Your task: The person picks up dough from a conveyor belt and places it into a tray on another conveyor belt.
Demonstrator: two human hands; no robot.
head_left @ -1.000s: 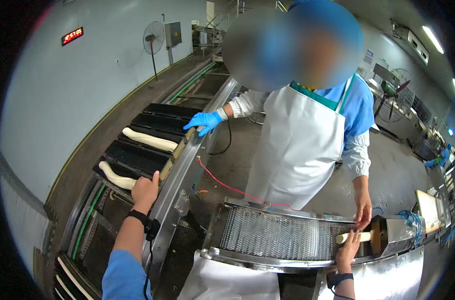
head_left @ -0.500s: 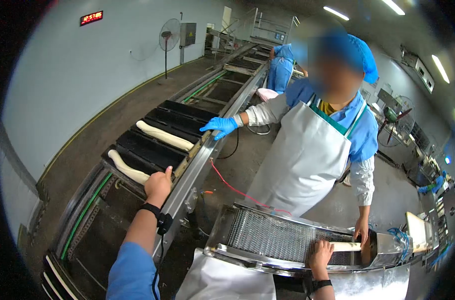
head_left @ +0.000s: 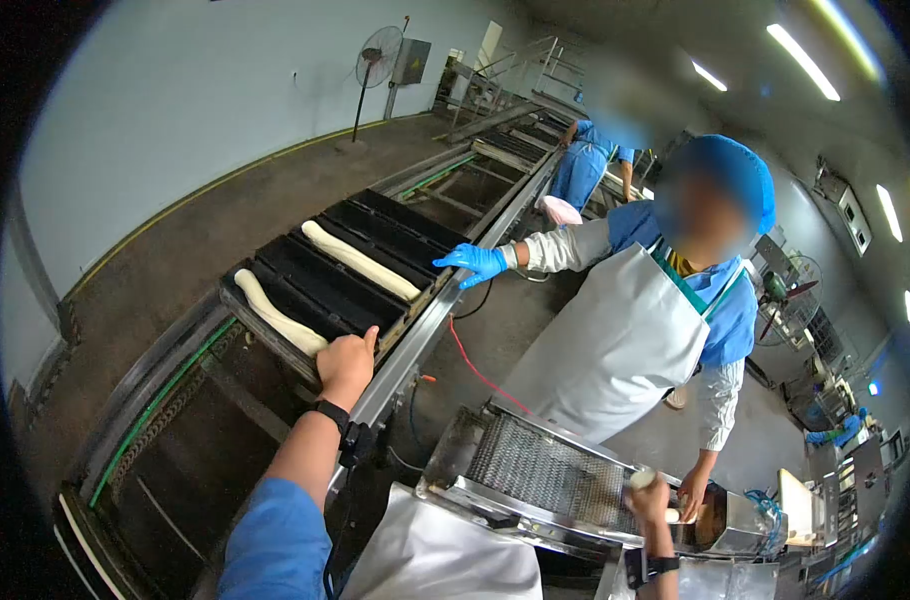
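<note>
My left hand (head_left: 345, 365) is closed at the near rim of the black baking pans (head_left: 310, 285), thumb sticking up, right beside the end of a pale dough strip (head_left: 275, 315). Its fingertips are hidden below. Another dough strip (head_left: 360, 260) lies in a slot farther along. Over the mesh conveyor (head_left: 535, 465), my right hand (head_left: 652, 503) is wrapped round a pale dough roll (head_left: 641, 480), whose end pokes out above the fist. Close to it, a co-worker's bare hand (head_left: 694, 488) touches the conveyor's end area.
The co-worker in a white apron (head_left: 615, 340) stands across from me, one blue-gloved hand (head_left: 472, 262) at the pans' edge. A metal rail (head_left: 415, 340) runs beside the pan line. Another person (head_left: 582, 170) works farther along. A standing fan (head_left: 375, 60) is by the wall.
My right hand has closed round the dough roll and lifted one end, turning it upward. My left hand stays at the pan rim. The view has shifted and tilted.
</note>
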